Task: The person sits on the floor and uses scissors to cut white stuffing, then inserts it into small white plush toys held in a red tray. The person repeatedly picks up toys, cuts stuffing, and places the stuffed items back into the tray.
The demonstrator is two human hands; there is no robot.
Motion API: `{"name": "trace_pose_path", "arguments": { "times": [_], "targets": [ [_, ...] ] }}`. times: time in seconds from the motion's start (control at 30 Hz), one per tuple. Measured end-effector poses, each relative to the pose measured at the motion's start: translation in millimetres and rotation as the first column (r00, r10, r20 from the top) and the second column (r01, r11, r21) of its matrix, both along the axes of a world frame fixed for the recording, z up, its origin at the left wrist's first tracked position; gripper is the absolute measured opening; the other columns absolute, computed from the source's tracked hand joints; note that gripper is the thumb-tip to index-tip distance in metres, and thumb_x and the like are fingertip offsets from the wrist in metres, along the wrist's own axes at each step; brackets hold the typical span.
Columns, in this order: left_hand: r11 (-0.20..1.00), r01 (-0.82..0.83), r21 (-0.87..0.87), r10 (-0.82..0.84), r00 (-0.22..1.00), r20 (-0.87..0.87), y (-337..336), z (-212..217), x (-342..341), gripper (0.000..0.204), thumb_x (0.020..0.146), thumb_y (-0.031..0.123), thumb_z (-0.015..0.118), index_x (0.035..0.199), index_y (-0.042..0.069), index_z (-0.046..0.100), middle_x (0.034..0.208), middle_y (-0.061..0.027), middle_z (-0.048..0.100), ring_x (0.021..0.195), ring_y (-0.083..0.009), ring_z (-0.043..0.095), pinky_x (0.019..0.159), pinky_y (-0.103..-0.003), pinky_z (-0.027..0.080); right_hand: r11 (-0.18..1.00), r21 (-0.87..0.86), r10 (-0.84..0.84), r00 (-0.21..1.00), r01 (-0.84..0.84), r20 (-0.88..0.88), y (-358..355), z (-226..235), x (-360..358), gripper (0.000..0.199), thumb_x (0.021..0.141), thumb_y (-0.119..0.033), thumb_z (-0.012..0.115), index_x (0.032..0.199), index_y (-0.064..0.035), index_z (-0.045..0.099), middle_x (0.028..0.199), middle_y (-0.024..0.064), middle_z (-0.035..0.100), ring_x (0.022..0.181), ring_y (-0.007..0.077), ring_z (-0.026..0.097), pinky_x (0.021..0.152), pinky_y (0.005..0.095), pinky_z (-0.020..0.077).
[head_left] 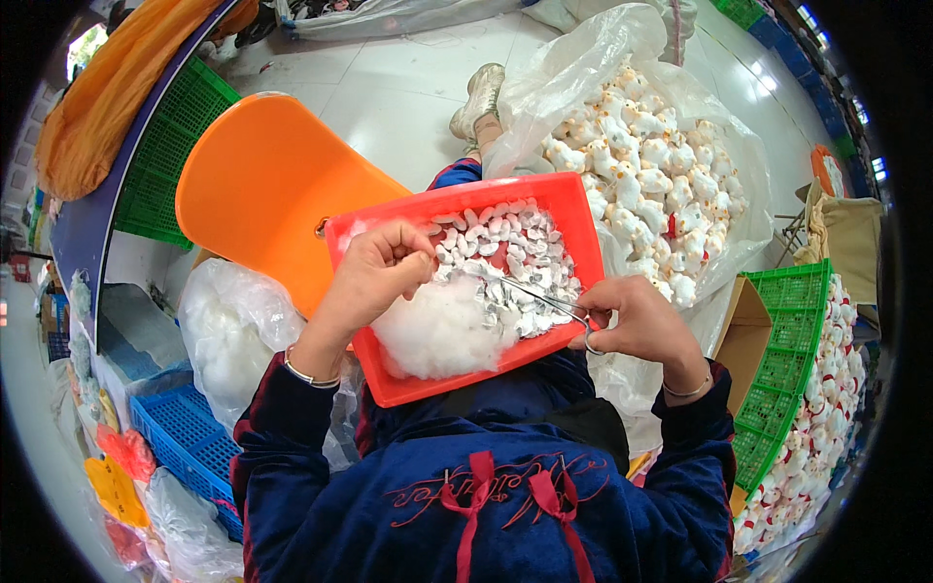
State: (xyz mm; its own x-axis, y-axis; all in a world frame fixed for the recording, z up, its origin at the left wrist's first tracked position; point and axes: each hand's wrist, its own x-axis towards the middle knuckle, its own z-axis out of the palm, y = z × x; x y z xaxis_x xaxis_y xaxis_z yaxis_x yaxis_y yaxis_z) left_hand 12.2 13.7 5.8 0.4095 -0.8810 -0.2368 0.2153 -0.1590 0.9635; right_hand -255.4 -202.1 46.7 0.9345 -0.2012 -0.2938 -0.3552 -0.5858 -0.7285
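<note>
A red plastic tray (457, 382) rests on my lap. It holds several small white fabric pieces (505, 243) and a heap of white stuffing fibre (437, 330). My left hand (374, 272) is closed at the tray's left side, pinching a small white piece between thumb and fingers just above the fibre. My right hand (637, 316) grips the handles of long metal forceps (539, 293) at the tray's right rim. The forceps' thin tips reach left across the tray toward the piece in my left hand.
A clear plastic bag (719, 136) full of small white stuffed toys (641, 175) stands beyond the tray. An orange plastic chair (262, 185) is at the left. Green crates (787, 389) with more toys stand right, a blue crate (185, 437) and a bag of fibre (228, 330) left.
</note>
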Motion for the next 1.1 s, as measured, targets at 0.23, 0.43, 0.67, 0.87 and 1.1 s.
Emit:
{"name": "trace_pose_path", "arguments": {
  "times": [0.23,0.43,0.67,0.87,1.1],
  "targets": [
    [0.971,0.149,0.187,-0.148,0.989,-0.017,-14.9,-1.3,-17.5,0.031,0.103,0.029,0.062,0.083,0.006,0.064,0.069,-0.0016,0.064,0.052,-0.0069,0.055,0.05,-0.021,0.043,0.848,-0.529,0.108,0.984,-0.018,0.141,15.3,15.8,6.6,0.035,0.068,-0.021,0.084,0.099,-0.0125,0.071,0.086,0.004,0.063,0.091,0.0249,0.061,0.079,0.0409,0.0412],
    [0.974,0.121,0.193,-0.089,0.982,-0.168,-18.7,-2.1,-19.1,0.028,0.102,0.029,0.065,0.084,0.008,0.066,0.071,-0.0006,0.065,0.054,-0.0063,0.057,0.052,-0.02,0.044,0.749,-0.663,0.142,0.977,-0.002,0.158,21.9,14.3,6.4,0.039,0.066,-0.02,0.085,0.101,-0.013,0.069,0.089,0.0019,0.062,0.093,0.0236,0.058,0.079,0.0403,0.0403],
    [0.993,0.066,0.099,-0.051,0.988,-0.149,-17.6,-14.8,-23.0,0.017,0.1,0.02,0.068,0.092,0.005,0.07,0.08,-0.0019,0.067,0.062,-0.0053,0.06,0.058,-0.02,0.048,0.746,-0.666,0.15,0.977,-0.011,0.152,24.1,11.3,8.5,0.041,0.066,-0.022,0.085,0.103,-0.0125,0.069,0.092,0.002,0.062,0.096,0.0234,0.058,0.082,0.0409,0.0399],
    [0.996,-0.083,-0.025,0.078,0.986,-0.149,-14.9,-13.9,-26.5,0.019,0.098,0.007,0.066,0.115,0.0,0.072,0.091,-0.0054,0.071,0.079,-0.0095,0.068,0.066,-0.02,0.053,0.884,-0.467,0.063,0.992,-0.005,0.107,23.8,13.2,4.1,0.037,0.073,-0.027,0.084,0.105,-0.0114,0.071,0.093,0.0026,0.065,0.096,0.0231,0.06,0.082,0.0406,0.0388],
    [0.984,-0.18,0.014,0.177,0.951,-0.254,-14.6,-7.6,-35.9,0.023,0.101,0.01,0.064,0.119,-0.004,0.07,0.117,-0.0153,0.073,0.103,-0.0235,0.075,0.076,-0.024,0.062,0.941,-0.335,0.022,0.984,0.039,0.177,24.9,4.7,12.6,0.033,0.077,-0.027,0.084,0.103,-0.0109,0.072,0.086,0.0023,0.066,0.087,0.0217,0.061,0.079,0.0378,0.0377]
  ]
}}
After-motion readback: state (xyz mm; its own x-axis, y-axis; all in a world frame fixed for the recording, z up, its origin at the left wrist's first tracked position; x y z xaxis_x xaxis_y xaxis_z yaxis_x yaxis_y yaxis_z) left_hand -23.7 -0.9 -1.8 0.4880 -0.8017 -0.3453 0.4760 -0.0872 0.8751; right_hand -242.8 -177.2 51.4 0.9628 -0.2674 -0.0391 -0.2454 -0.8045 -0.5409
